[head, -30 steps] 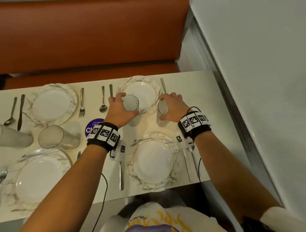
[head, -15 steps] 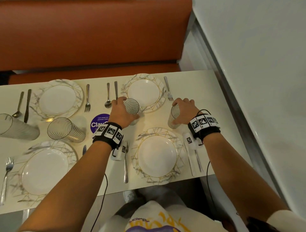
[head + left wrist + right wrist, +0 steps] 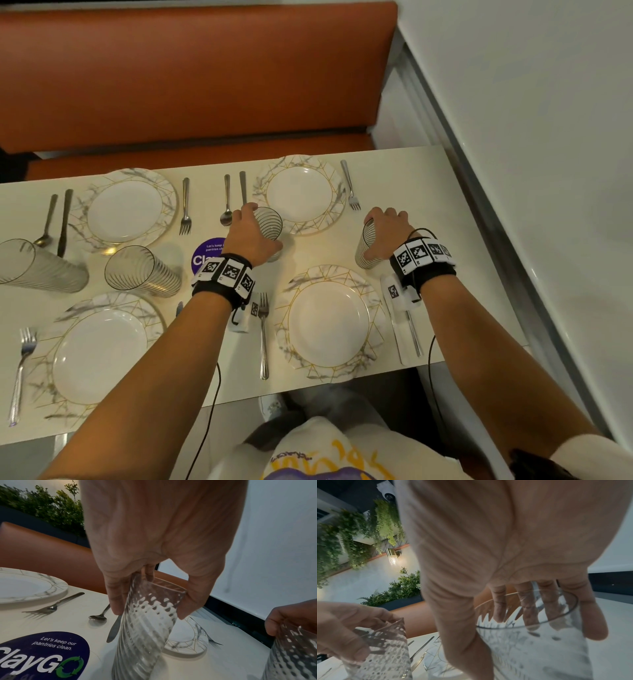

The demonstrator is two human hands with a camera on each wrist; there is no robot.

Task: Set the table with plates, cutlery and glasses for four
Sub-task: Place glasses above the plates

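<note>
My left hand (image 3: 261, 228) grips a ribbed clear glass (image 3: 271, 224) by its upper part, beside the near-left rim of the far right plate (image 3: 301, 193). In the left wrist view the fingers (image 3: 115, 601) and thumb pinch this glass (image 3: 145, 628) with its base down at the table. My right hand (image 3: 376, 236) holds a second ribbed glass (image 3: 363, 246) from above, right of the gap between the far right plate and the near right plate (image 3: 329, 322). The right wrist view shows fingers curled round its rim (image 3: 539, 642).
Two more plates (image 3: 125, 210) (image 3: 99, 356) and two glasses (image 3: 144, 272) (image 3: 41, 267) sit at the left. Forks, knives and spoons flank each plate. A purple sticker (image 3: 205, 251) marks the table middle. An orange bench (image 3: 191, 85) runs behind, a white wall (image 3: 531, 137) at the right.
Both glasses have drawn apart. The right hand carried its glass right and toward me, away from the far plate. The left hand shifted its glass slightly left.
</note>
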